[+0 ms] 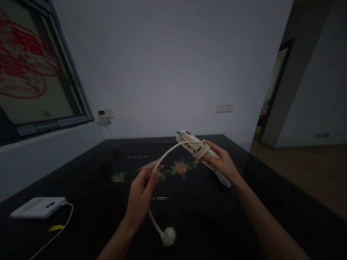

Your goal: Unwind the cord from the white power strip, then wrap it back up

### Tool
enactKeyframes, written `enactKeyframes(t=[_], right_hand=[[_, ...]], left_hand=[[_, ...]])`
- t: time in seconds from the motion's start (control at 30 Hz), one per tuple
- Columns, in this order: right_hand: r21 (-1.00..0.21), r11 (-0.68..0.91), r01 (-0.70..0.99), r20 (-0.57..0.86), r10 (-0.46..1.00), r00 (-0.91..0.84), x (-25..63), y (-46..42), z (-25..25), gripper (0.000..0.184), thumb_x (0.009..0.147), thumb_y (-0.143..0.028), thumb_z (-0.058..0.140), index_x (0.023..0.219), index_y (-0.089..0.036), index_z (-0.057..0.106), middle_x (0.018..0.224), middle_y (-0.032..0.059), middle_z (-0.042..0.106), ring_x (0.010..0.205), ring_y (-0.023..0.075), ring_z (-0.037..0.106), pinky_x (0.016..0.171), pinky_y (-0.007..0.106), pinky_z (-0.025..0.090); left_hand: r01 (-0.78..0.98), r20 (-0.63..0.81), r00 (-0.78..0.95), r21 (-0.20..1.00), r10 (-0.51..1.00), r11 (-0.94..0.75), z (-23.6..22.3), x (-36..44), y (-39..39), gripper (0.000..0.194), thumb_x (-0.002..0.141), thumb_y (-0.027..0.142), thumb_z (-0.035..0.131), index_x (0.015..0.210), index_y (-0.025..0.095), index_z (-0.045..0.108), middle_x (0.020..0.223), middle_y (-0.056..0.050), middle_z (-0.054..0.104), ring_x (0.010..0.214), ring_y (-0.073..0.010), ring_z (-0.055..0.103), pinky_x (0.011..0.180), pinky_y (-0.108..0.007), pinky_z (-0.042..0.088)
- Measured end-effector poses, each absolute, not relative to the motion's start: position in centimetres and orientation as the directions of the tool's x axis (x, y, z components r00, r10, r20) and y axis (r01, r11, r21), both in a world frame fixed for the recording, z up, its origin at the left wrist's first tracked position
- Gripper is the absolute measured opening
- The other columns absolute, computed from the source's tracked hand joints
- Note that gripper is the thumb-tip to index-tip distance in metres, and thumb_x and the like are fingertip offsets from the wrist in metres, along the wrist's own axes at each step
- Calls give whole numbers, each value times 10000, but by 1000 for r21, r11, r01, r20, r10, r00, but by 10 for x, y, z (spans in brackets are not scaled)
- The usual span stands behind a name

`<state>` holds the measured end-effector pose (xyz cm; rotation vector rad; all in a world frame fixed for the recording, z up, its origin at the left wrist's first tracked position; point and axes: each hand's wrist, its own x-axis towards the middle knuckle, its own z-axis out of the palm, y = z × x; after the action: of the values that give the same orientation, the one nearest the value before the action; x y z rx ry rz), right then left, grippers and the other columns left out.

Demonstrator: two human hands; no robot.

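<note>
A white power strip (190,140) is tilted above the dark table, with several turns of its own cord wrapped round its middle. My right hand (222,161) grips the near end of the strip, fingers against the wrapped coils. From the coils the white cord (169,151) arches left to my left hand (143,185), which pinches it between thumb and fingers. Below that hand the cord's free end hangs down to a white plug (168,236). Under my right hand, a pale, crumpled-looking piece (222,179) shows; I cannot make out what it is.
The black glossy table (103,224) bears a printed flower pattern. On its left lies a white power bank (39,207) with a cable and a yellow tag (56,228). Wall sockets (224,108) sit on the wall behind, and a loose socket (104,117) hangs near the window.
</note>
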<state>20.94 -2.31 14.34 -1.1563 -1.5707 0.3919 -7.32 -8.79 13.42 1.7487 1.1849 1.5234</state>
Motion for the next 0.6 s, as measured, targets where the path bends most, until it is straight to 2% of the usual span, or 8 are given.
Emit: enactKeyframes(t=[0.07, 0.13, 0.2, 0.27, 0.33, 0.4, 0.5, 0.6], right_hand=[[-740, 435, 513, 518, 855, 22, 220, -26, 131, 620, 728, -280, 648, 1334, -200, 540, 1301, 84, 605, 1140, 284, 590, 991, 442, 432], [-724, 421, 546, 469, 881, -57, 229, -31, 122, 616, 734, -300, 654, 1330, -192, 545, 1295, 97, 608, 1145, 298, 586, 995, 455, 425], [-731, 427, 533, 390, 901, -188, 236, -40, 117, 603, 739, -324, 664, 1317, -187, 560, 1301, 104, 603, 1155, 304, 578, 1007, 464, 413], [-778, 410, 475, 268, 902, -339, 239, -53, 117, 597, 744, -350, 680, 1310, -195, 567, 1299, 104, 603, 1136, 300, 590, 991, 463, 431], [-838, 371, 400, 156, 866, -476, 238, -69, 120, 602, 741, -366, 703, 1308, -212, 569, 1280, 96, 618, 1105, 285, 611, 963, 443, 460], [-879, 371, 298, 143, 804, -578, 233, -82, 125, 607, 729, -362, 730, 1301, -226, 575, 1263, 89, 631, 1108, 270, 613, 957, 411, 469], [-899, 432, 71, 300, 725, -620, 220, -95, 136, 591, 697, -371, 769, 1252, -236, 618, 1190, 88, 673, 1040, 239, 648, 890, 343, 505], [-831, 549, -91, 506, 678, -532, 204, -100, 158, 579, 667, -355, 801, 1216, -265, 642, 1149, 71, 690, 995, 208, 658, 845, 296, 515]], left_hand=[[440, 604, -4, 717, 797, -541, 149, -84, -79, 273, 897, 402, 508, 1017, 176, 605, 610, 35, 554, 541, -114, 511, 514, -204, 373], [595, 716, 38, 544, 697, -592, 163, -91, -72, 226, 905, 348, 500, 978, 180, 632, 654, 18, 614, 579, -121, 564, 561, -212, 407], [682, 804, 96, 377, 587, -627, 174, -98, -62, 204, 902, 316, 512, 945, 180, 658, 741, -3, 659, 651, -129, 600, 628, -221, 434], [710, 851, 131, 278, 509, -647, 183, -104, -48, 201, 898, 312, 526, 922, 175, 672, 800, -18, 674, 715, -140, 610, 682, -232, 447], [705, 868, 111, 275, 484, -654, 188, -110, -29, 218, 899, 323, 523, 920, 170, 678, 817, -24, 678, 740, -150, 609, 702, -242, 454], [669, 862, 48, 347, 504, -658, 187, -113, -7, 248, 906, 334, 502, 943, 160, 675, 881, -39, 694, 808, -165, 621, 748, -254, 466], [613, 812, 20, 452, 584, -649, 172, -109, 24, 308, 936, 346, 441, 990, 144, 665, 941, -60, 698, 868, -180, 628, 801, -288, 483], [617, 757, 72, 478, 650, -625, 151, -98, 42, 300, 961, 327, 420, 1035, 133, 637, 996, -75, 676, 919, -190, 626, 838, -351, 501]])
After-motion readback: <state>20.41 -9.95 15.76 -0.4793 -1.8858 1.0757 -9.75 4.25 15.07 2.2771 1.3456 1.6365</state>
